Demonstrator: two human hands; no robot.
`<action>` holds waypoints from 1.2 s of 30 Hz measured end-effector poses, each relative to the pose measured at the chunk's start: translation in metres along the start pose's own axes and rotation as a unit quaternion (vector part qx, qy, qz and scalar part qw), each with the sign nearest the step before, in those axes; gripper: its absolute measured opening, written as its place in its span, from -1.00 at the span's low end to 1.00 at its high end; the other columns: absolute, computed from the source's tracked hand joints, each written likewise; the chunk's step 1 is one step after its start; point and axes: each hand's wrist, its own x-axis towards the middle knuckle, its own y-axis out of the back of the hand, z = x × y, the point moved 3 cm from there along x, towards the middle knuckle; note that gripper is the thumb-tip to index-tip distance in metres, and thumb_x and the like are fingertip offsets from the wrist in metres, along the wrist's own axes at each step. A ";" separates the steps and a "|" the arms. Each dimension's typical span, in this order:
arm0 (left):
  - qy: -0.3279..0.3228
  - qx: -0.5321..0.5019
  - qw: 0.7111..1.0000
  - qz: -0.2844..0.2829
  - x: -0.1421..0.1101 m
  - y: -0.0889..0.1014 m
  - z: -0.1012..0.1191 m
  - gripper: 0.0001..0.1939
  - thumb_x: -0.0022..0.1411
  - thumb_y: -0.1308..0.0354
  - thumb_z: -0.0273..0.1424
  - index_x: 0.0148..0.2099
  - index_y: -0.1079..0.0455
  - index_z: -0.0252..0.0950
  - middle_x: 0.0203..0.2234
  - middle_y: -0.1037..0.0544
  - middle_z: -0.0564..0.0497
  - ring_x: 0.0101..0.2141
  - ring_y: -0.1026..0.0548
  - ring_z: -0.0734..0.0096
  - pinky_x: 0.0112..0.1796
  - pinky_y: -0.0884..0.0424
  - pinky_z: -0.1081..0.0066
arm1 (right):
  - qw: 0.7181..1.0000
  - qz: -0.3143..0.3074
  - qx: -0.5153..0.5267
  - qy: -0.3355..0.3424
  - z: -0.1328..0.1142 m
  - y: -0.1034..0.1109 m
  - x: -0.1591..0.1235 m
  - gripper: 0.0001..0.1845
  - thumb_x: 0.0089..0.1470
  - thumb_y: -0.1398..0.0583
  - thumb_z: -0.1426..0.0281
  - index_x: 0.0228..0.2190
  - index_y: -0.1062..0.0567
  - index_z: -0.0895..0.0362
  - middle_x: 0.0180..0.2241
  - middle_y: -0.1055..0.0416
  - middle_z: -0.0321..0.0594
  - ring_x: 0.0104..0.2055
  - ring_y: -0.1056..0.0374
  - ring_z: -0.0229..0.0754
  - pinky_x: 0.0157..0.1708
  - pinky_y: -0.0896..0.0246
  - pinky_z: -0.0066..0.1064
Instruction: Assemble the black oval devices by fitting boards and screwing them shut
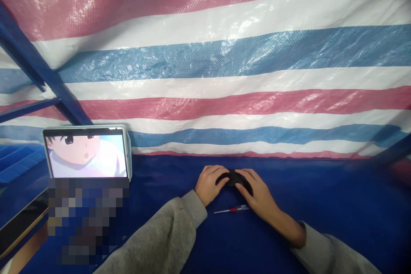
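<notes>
the left hand (208,184) and the right hand (258,192) are gripping a black plastic object (234,178) from either side at lower middle of the frame, their fingers (216,172) pressing together and curling over it. a slim red-handled screwdriver (231,210) is lying just beside the right hand on a blue sheet (321,197), while a tablet (86,154) is standing at left, showing a cartoon face against a striped tarp (224,68).
</notes>
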 end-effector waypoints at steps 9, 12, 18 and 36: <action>-0.022 0.033 0.997 -0.063 -0.001 -0.004 0.003 -0.67 0.36 -0.04 -0.25 0.13 -0.32 -0.18 0.03 -0.44 -0.02 0.03 -0.39 0.28 0.07 -0.28 0.22 | 1.000 0.008 -0.003 -0.006 0.003 -0.003 -0.001 -0.59 0.19 -0.06 0.20 0.03 -0.37 0.05 0.01 -0.34 -0.07 0.07 -0.28 -0.02 0.07 -0.22 -0.11; -0.016 0.030 0.997 -0.076 -0.001 -0.002 0.004 -0.56 0.26 -0.17 -0.19 0.14 -0.31 -0.19 0.04 -0.42 -0.04 0.04 -0.37 0.21 0.07 -0.28 0.18 | 1.000 0.002 0.003 -0.011 0.002 -0.002 -0.001 -0.59 0.18 -0.06 0.22 0.04 -0.37 0.06 0.02 -0.32 -0.06 0.07 -0.28 -0.02 0.08 -0.21 -0.12; -0.002 0.018 0.998 -0.061 -0.001 -0.001 0.004 -0.61 0.31 -0.11 -0.20 0.14 -0.30 -0.17 0.03 -0.44 -0.02 0.01 -0.40 0.22 0.08 -0.29 0.18 | 0.999 0.001 0.045 0.008 0.002 0.002 -0.001 -0.41 0.10 -0.10 0.33 0.18 -0.20 0.04 0.10 -0.24 -0.07 0.11 -0.26 -0.02 0.08 -0.22 -0.15; -0.059 0.063 0.993 -0.084 -0.001 -0.002 0.009 -0.37 0.25 -0.14 -0.08 0.28 -0.13 -0.15 0.10 -0.33 -0.11 0.11 -0.28 0.13 0.12 -0.22 0.09 | 0.999 0.007 -0.049 -0.020 0.005 0.015 0.015 -0.61 0.22 -0.02 0.18 -0.17 -0.52 0.13 -0.19 -0.52 -0.07 -0.16 -0.44 -0.02 -0.10 -0.29 -0.12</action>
